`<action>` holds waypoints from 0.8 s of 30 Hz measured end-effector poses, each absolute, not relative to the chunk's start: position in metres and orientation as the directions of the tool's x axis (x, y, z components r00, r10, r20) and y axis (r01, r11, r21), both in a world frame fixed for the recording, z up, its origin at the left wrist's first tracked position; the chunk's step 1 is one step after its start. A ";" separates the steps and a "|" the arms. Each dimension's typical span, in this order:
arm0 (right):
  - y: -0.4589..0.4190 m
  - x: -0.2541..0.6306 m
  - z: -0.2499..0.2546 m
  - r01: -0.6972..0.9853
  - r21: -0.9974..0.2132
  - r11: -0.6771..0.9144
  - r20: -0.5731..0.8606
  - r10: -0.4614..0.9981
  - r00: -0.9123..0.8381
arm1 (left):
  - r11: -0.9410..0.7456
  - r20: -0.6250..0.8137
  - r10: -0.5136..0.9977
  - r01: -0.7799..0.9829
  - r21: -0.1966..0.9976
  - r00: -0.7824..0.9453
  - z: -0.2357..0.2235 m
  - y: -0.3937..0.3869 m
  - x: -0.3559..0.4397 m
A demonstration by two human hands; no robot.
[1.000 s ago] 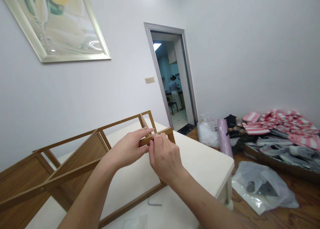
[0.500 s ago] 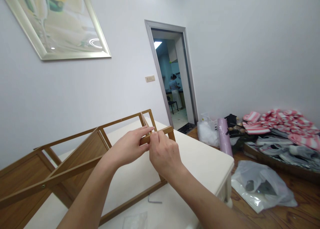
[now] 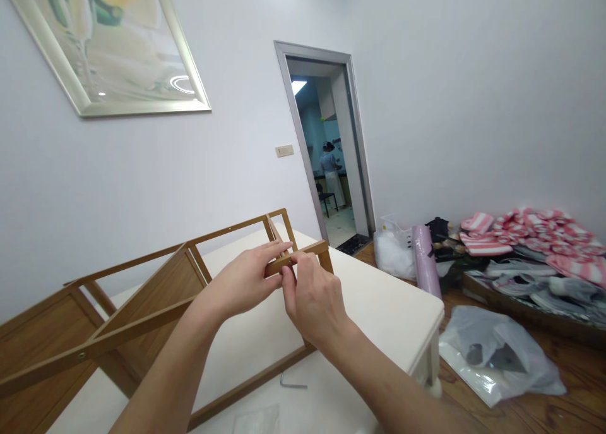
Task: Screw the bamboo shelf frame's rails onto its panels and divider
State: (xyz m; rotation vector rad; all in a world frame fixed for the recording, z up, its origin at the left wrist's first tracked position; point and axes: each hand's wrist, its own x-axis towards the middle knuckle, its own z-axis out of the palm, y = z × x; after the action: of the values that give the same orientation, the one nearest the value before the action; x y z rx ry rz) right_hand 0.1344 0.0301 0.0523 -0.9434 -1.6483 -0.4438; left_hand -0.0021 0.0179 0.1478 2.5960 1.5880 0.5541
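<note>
The left hand [image 3: 243, 279] is wrapped round the wooden rail [image 3: 277, 268], fingers over it and thumb beneath. The right hand [image 3: 315, 295] sits just beside it, thumb and forefinger at the rail's near face; whether they pinch a small fastener I cannot tell. That rail is part of a wooden shelf frame [image 3: 142, 328] lying on its side on a white table [image 3: 374, 301], stretching away from the hands toward 8 and 9 o'clock. Its long axis runs from 8 to 2 o'clock across the view, with the end nearest the hands pointing to 2.

Much of the frame looks already joined: toward 9 o'clock from the hands a wood panel [image 3: 161, 282] sits between the rails, and between 8 and 9 a bolt head [image 3: 82, 355] shows in the near rail. The joint under the fingers is, I judge, not yet finished, and its tightness cannot be seen. At 6 o'clock from the hands the hex key [image 3: 294, 386] lies untouched on the table, with a clear packet [image 3: 255, 419] between 6 and 7. Farther out, toward 4, a plastic bag [image 3: 506, 352] rests on the floor
</note>
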 end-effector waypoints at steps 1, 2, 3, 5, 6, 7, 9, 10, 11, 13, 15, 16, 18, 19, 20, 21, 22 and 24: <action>0.031 0.134 0.052 0.782 -0.164 0.602 0.938 0.341 -0.066 | -0.473 0.273 0.870 0.852 0.223 0.411 0.148 0.018 -0.002; 0.031 0.133 0.052 0.796 -0.138 0.589 0.940 0.332 -0.082 | -0.474 0.272 0.869 0.852 0.221 0.413 0.148 0.018 -0.002; 0.032 0.133 0.053 0.813 -0.113 0.572 0.941 0.323 -0.096 | -0.475 0.271 0.869 0.852 0.219 0.415 0.148 0.018 -0.002; 0.033 0.132 0.053 0.844 -0.070 0.533 0.945 0.307 -0.116 | -0.478 0.274 0.867 0.852 0.216 0.417 0.148 0.017 -0.002; 0.034 0.131 0.054 0.856 -0.052 0.514 0.946 0.300 -0.123 | -0.480 0.276 0.865 0.850 0.216 0.418 0.148 0.017 -0.002; 0.034 0.131 0.055 0.867 -0.035 0.497 0.946 0.296 -0.131 | -0.483 0.276 0.864 0.848 0.217 0.421 0.148 0.017 -0.003; 0.033 0.130 0.056 0.882 -0.002 0.470 0.946 0.287 -0.151 | -0.489 0.276 0.861 0.843 0.224 0.426 0.149 0.016 -0.002; 0.032 0.130 0.057 0.888 0.014 0.459 0.946 0.283 -0.161 | -0.491 0.276 0.861 0.841 0.227 0.428 0.149 0.016 -0.002; 0.032 0.130 0.058 0.893 0.027 0.450 0.945 0.281 -0.170 | -0.492 0.276 0.860 0.839 0.230 0.429 0.149 0.016 -0.002; 0.030 0.130 0.058 0.899 0.045 0.435 0.941 0.284 -0.184 | -0.495 0.280 0.859 0.837 0.234 0.429 0.149 0.015 -0.001; 0.030 0.130 0.059 0.905 0.052 0.423 0.935 0.299 -0.194 | -0.495 0.280 0.859 0.834 0.242 0.429 0.149 0.015 -0.001; 0.029 0.130 0.059 0.908 0.052 0.416 0.930 0.311 -0.196 | -0.495 0.280 0.859 0.833 0.246 0.428 0.149 0.016 -0.001; 0.029 0.131 0.060 0.913 0.043 0.405 0.918 0.345 -0.196 | -0.495 0.282 0.860 0.833 0.249 0.426 0.148 0.016 -0.002; 0.029 0.131 0.060 0.915 0.036 0.402 0.911 0.363 -0.196 | -0.495 0.283 0.859 0.833 0.248 0.426 0.148 0.017 -0.002; 0.029 0.132 0.061 0.917 0.030 0.398 0.905 0.378 -0.194 | -0.496 0.284 0.859 0.833 0.247 0.427 0.148 0.017 -0.002; 0.030 0.133 0.061 0.918 0.026 0.397 0.902 0.386 -0.192 | -0.495 0.286 0.858 0.833 0.245 0.426 0.148 0.017 -0.002; 0.030 0.133 0.061 0.918 0.024 0.396 0.902 0.387 -0.190 | -0.494 0.284 0.859 0.835 0.243 0.426 0.148 0.017 -0.002; 0.032 0.135 0.061 0.917 0.013 0.399 0.914 0.366 -0.173 | -0.482 0.277 0.865 0.844 0.236 0.417 0.148 0.017 -0.002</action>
State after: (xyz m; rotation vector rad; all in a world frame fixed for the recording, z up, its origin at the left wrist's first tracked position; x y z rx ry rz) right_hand 0.1348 0.0319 0.0606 -1.1264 -1.7356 -0.7493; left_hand -0.0017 0.0170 0.1478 2.5942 1.5660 0.5636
